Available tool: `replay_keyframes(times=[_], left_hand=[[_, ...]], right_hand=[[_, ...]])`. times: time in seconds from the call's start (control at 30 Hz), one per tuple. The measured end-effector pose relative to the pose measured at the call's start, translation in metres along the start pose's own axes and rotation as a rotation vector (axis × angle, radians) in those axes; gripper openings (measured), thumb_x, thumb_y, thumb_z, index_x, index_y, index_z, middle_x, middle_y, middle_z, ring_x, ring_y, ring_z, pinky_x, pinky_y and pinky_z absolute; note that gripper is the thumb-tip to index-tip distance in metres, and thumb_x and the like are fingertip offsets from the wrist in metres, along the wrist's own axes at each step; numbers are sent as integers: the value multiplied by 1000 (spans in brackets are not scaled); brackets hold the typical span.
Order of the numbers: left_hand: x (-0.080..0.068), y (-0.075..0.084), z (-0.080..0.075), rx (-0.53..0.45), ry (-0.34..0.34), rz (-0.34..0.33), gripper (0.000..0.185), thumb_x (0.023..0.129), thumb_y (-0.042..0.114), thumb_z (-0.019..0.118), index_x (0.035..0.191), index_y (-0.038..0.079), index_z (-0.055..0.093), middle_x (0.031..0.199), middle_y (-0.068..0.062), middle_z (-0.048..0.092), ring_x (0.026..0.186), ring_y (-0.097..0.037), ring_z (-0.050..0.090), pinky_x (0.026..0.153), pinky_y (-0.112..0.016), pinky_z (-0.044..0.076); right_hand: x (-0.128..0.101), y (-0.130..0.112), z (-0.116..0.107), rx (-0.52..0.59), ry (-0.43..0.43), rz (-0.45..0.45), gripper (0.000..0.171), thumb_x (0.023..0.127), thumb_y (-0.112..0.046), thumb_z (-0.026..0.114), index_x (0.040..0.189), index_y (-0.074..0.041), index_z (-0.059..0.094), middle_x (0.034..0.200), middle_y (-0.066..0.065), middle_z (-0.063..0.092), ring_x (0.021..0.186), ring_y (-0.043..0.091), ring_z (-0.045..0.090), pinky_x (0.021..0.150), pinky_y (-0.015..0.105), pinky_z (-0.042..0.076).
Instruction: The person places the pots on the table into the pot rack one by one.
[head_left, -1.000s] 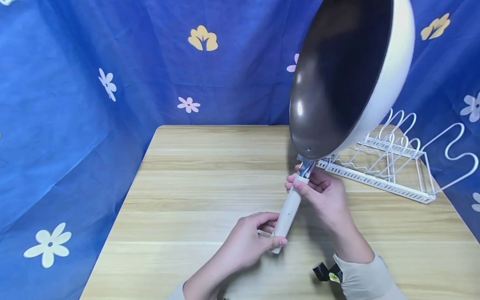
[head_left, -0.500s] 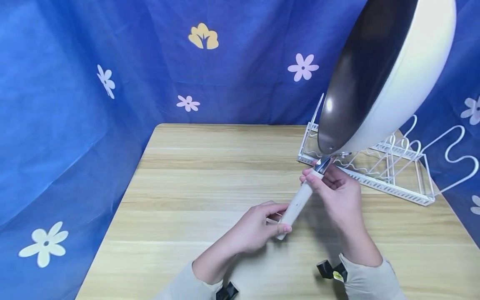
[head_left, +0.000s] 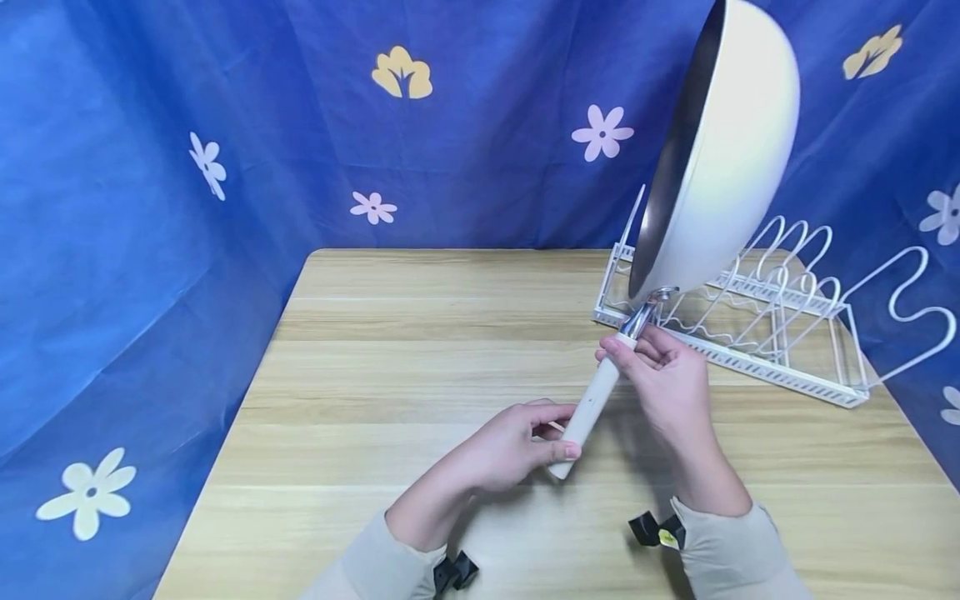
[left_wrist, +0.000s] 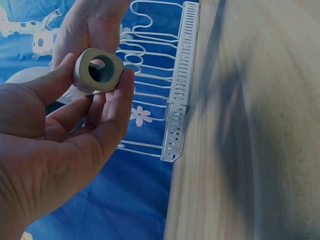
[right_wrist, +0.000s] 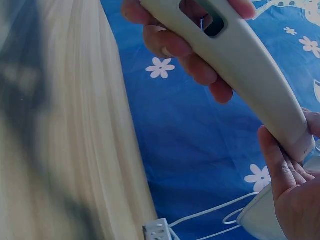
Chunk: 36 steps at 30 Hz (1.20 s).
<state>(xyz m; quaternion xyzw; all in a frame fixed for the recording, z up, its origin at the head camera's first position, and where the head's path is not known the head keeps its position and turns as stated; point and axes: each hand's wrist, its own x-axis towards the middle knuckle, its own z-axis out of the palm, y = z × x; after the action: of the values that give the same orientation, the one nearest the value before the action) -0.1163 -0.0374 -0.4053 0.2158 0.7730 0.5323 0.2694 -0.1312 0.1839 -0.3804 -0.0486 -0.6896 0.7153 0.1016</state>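
Observation:
A deep frying pan (head_left: 738,150), white outside and dark inside, is held up on its side over the table, its opening turned left. Its pale handle (head_left: 594,400) slants down toward the person. My left hand (head_left: 517,446) pinches the handle's lower end between thumb and fingers; the left wrist view shows the holed handle end (left_wrist: 82,75) there. Close to the shiny metal neck (head_left: 639,318), my right hand (head_left: 671,387) grips the handle's upper part. In the right wrist view, a long slot opens through the handle (right_wrist: 250,75), with left-hand fingers (right_wrist: 170,42) around it.
A white wire rack (head_left: 787,377) with looped dividers stands at the table's right rear, partly behind the pan. The wooden table (head_left: 390,350) ends at a blue flowered cloth (head_left: 480,150) at the back and sides. Black wrist mounts show at both cuffs.
The pan first swung right, then came back left, turning so its white outside faces me more. Both hands moved right and slightly up with the handle, keeping their hold.

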Motion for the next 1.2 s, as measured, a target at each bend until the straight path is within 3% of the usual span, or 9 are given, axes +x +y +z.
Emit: replay_keyframes(times=[0.17,0.5,0.9,1.2], left_hand=[[2,-4,-3,-33,-16,-16,50,101,20,78,148,9,67,124,-8,74,101,-6,70,91,-21,56],[4,-12,-10,-80,-44,-19,49,102,18,76,148,6,66,114,-12,77,96,-6,70,87,-20,57],[9,-15,-7,-149,-63,-66,48,103,14,74,148,1,64,112,-14,79,96,-8,71,86,-20,57],[14,-19,-3,-218,-63,-118,48,103,12,73,148,-1,63,105,-12,78,90,-10,69,81,-21,56]], right_hand=[[4,6,4,30,-2,57,36,100,-6,77,130,12,65,86,-11,83,85,6,82,85,23,65],[12,15,8,51,-2,121,42,101,-4,75,136,15,61,87,-11,83,84,7,82,84,25,66],[17,28,8,108,-5,200,40,104,1,69,137,18,57,84,-12,82,85,5,80,89,24,65],[22,38,7,89,-4,248,42,104,-2,69,139,19,56,82,-12,81,85,4,80,90,25,65]])
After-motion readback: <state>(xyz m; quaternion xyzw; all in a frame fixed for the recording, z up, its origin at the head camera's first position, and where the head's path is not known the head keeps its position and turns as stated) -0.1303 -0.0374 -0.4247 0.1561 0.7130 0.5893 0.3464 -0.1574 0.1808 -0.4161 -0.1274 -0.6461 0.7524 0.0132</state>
